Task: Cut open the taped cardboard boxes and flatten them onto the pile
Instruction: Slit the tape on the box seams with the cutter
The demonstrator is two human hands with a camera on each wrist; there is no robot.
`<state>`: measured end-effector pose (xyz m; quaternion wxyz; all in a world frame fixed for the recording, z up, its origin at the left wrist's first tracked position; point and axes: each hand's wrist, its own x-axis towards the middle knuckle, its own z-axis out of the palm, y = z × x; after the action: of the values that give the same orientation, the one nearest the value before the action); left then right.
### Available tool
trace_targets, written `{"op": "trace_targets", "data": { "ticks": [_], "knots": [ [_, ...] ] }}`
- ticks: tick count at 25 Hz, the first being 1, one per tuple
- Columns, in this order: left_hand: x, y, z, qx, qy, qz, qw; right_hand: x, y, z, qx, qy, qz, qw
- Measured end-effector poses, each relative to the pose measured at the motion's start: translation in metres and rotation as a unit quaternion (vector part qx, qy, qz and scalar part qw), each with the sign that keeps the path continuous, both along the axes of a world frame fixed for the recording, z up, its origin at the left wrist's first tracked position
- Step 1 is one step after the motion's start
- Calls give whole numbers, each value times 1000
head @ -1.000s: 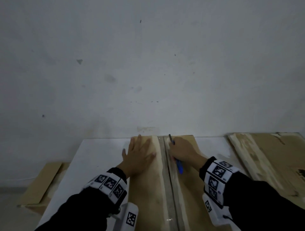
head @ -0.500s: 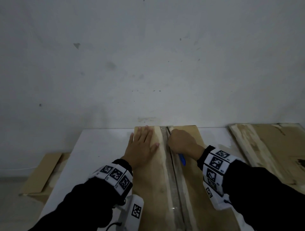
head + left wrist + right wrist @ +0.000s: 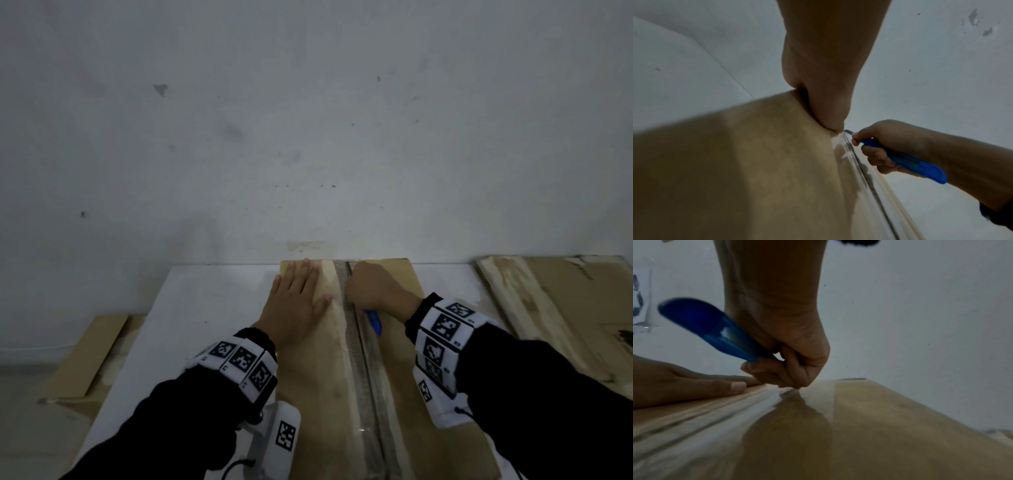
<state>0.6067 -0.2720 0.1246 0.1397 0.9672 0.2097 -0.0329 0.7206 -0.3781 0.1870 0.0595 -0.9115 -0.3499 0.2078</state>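
Right hand [image 3: 375, 291] fisted around blue knife [image 3: 906, 160], blade tip at top end of tape seam [image 3: 359, 342], centre frame. Left hand [image 3: 296, 301] flat, fingers straight, pressing box [image 3: 318, 377] just left of seam. Seam long axis runs from top edge down toward bottom of frame, so the cut likely pulls straight down, right hand nearer. Flattened pile [image 3: 555, 308] at right edge.

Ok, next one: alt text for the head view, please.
A right hand grips a blue utility knife at the far end of a taped seam on a cardboard box, while the left hand presses flat beside it. Flattened cardboard lies to the right.
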Motion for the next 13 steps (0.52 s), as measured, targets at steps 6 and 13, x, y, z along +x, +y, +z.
{"op": "trace_targets", "data": {
  "ticks": [6,13],
  "knots": [
    [1,0,-1,-12,-3,6,1000,-5,11,-3,46,15,7,999],
    [2,1,-2,-15,-6,7,1000,-9,7,-7,35,24,11,999]
  ]
}}
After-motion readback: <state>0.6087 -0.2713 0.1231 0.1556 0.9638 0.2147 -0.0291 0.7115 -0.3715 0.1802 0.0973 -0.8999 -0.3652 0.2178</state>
